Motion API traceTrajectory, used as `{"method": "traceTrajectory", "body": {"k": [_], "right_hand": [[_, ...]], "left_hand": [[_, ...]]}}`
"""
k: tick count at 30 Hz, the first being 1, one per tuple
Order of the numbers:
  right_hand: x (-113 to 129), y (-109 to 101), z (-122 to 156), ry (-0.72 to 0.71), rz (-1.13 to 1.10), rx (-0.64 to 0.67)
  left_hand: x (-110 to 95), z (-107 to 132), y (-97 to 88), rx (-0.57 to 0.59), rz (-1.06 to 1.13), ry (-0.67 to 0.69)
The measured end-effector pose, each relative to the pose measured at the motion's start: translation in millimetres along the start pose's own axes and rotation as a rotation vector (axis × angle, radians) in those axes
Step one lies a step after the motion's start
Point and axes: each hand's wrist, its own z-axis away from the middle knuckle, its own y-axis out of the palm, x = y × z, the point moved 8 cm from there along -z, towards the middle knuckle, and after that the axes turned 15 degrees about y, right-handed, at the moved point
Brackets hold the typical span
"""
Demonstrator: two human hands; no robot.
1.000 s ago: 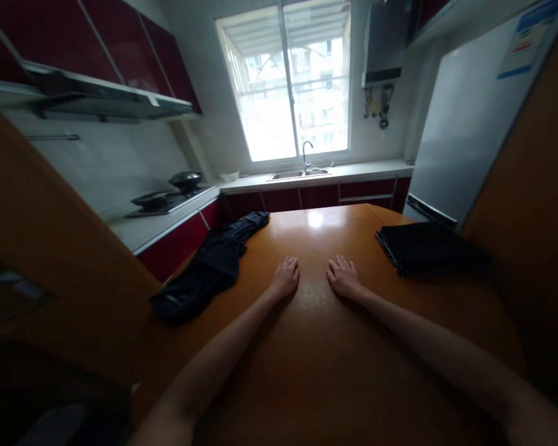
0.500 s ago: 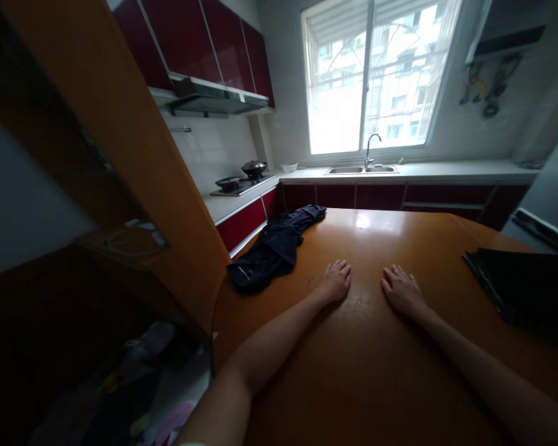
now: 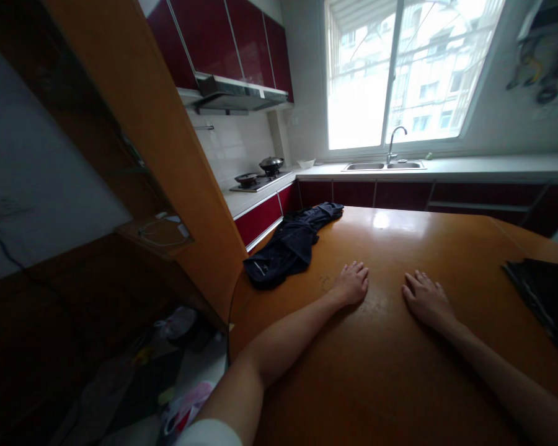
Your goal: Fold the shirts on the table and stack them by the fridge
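Both my hands lie palm down on a glossy brown wooden table (image 3: 353, 371), a short gap between them. My left hand (image 3: 352, 284) rests flat with its fingers stretched forward and holds nothing. To its left, a crumpled dark navy garment (image 3: 288, 248) stretches along the table's far left edge, apart from the hand. My right hand (image 3: 428, 299) also lies flat, fingers a little spread, nothing in it. Farther right is a dark folded cloth (image 3: 544, 291), partly cut off by the view's edge.
Past the table runs a white counter (image 3: 488, 166) with a sink (image 3: 365, 166) below a bright window. A stove (image 3: 263, 181) with pans stands at the back left. A wooden partition (image 3: 204, 186) rises by the table's left edge; bags (image 3: 179, 322) lie on the floor.
The camera has turned to the left, so the whole scene sits farther right in view. Both hands stay flat on the table; the garment and folded cloth have not moved.
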Motion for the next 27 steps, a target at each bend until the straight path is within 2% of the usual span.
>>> {"method": "traceTrajectory", "body": {"k": [3,6,9,13,15,17,20,23,25,27], "right_hand": [[-1,1,-1,-0.006,0.001,0.0],[-2,2,-1,-0.007,-0.006,0.004],[-3,1,-1,-0.004,-0.007,0.003],[-3,0,0,-0.006,-0.001,-0.005],[-2,0,0,-0.013,0.004,-0.007],[-1,0,1,-0.017,0.01,-0.011],[-2,0,0,-0.011,0.013,-0.013],[-2,1,-1,-0.011,0.004,-0.016],[-2,1,-1,-0.012,-0.002,-0.017],[-2,1,-1,-0.013,-0.01,-0.012]], "left_hand": [[0,-2,-0.2,-0.005,-0.01,0.002],[9,-5,-11.4,-0.025,-0.025,-0.026],[40,0,-41.5,-0.075,-0.106,-0.189],[97,30,-87.6,-0.095,-0.262,-0.547],[120,47,-97.9,-0.049,-0.262,-0.683],[135,59,-102.3,-0.015,-0.227,-0.744],[147,64,-109.5,-0.026,-0.184,-0.747],[151,60,-119.4,-0.063,-0.138,-0.7],[146,50,-125.4,-0.091,-0.103,-0.642],[134,35,-128.4,-0.116,-0.06,-0.563]]}}
